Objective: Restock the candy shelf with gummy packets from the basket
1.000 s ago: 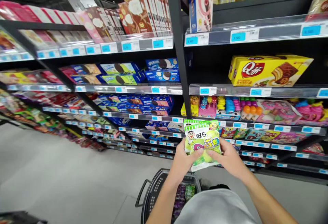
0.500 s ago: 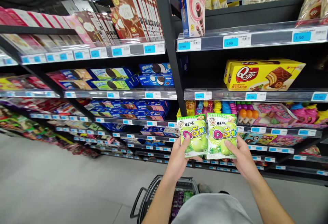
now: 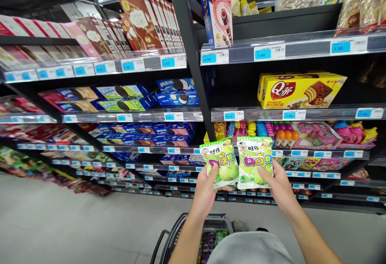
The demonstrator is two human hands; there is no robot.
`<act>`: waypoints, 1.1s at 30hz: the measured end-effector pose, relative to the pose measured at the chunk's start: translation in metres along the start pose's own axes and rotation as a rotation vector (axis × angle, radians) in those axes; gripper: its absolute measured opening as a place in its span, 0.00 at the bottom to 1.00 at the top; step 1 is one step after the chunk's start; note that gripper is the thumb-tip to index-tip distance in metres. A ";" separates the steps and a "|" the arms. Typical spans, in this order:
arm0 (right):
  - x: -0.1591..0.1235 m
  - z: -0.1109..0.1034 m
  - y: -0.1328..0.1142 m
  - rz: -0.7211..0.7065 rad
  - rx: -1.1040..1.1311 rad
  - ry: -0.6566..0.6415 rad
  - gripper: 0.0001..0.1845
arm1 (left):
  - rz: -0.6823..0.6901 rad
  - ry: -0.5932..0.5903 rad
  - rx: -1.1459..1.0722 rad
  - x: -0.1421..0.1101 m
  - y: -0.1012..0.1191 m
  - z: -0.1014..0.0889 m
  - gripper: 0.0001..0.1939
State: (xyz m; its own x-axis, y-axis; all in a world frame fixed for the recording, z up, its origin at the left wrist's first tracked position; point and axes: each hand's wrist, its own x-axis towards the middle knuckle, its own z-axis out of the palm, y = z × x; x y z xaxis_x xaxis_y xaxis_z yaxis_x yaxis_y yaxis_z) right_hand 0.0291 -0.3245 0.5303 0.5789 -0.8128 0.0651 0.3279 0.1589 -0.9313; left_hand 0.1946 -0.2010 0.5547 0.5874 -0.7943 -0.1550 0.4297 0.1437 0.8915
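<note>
In my left hand (image 3: 206, 189) is a green and white bag of QQ gummy candy (image 3: 224, 169), pinched with the thumb on its front and the fingers behind. My right hand (image 3: 279, 185) grips a second, matching bag of gummy candy (image 3: 251, 165) in the same way. Both bags face me, side by side in front of the shelves, the left one tilted slightly. Below my arms stands a grey shopping basket (image 3: 177, 228) with purple and green packets (image 3: 208, 242) inside, partly hidden by my left forearm and my clothing.
Black shelves rise ahead, holding yellow Q cake boxes (image 3: 303, 91), blue Oreo boxes (image 3: 177, 98) and brown boxes (image 3: 140, 18). A blue and pink wafer roll box (image 3: 218, 12) stands on the upper shelf. Grey floor (image 3: 75, 223) stretches to the left.
The left bag has tilted a little and a wider gap shows between the two bags. The view has shifted slightly, so the shelves sit further left. Both hands keep their hold.
</note>
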 end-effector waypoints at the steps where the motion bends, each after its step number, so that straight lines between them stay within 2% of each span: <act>1: 0.000 0.000 0.001 0.000 -0.002 0.000 0.26 | 0.001 0.003 0.001 0.001 -0.001 -0.001 0.34; 9: -0.001 -0.006 0.011 -0.016 -0.044 0.030 0.27 | -0.038 0.015 -0.026 0.006 -0.009 -0.006 0.33; 15: 0.005 -0.013 0.023 -0.001 -0.004 0.058 0.27 | -0.140 -0.102 -0.159 0.002 -0.010 -0.014 0.29; 21: 0.012 -0.021 0.037 0.014 -0.025 0.110 0.32 | -0.167 -0.005 -0.131 0.011 -0.019 -0.024 0.32; 28: 0.024 -0.016 0.042 0.130 0.108 0.163 0.38 | -0.127 0.109 -0.175 0.027 -0.023 -0.027 0.33; 31: 0.027 -0.017 0.044 0.171 0.146 0.197 0.37 | -0.112 0.131 -0.210 0.032 -0.020 -0.025 0.33; 33: 0.029 -0.018 0.042 0.174 0.158 0.163 0.35 | -0.108 0.137 -0.232 0.034 -0.018 -0.022 0.32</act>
State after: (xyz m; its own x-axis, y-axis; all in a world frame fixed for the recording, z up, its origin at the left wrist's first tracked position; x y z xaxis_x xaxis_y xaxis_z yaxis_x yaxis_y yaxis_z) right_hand 0.0469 -0.3516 0.4863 0.5133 -0.8429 -0.1616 0.3535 0.3792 -0.8551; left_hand 0.2225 -0.2178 0.5239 0.6100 -0.7275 -0.3140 0.6308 0.2061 0.7480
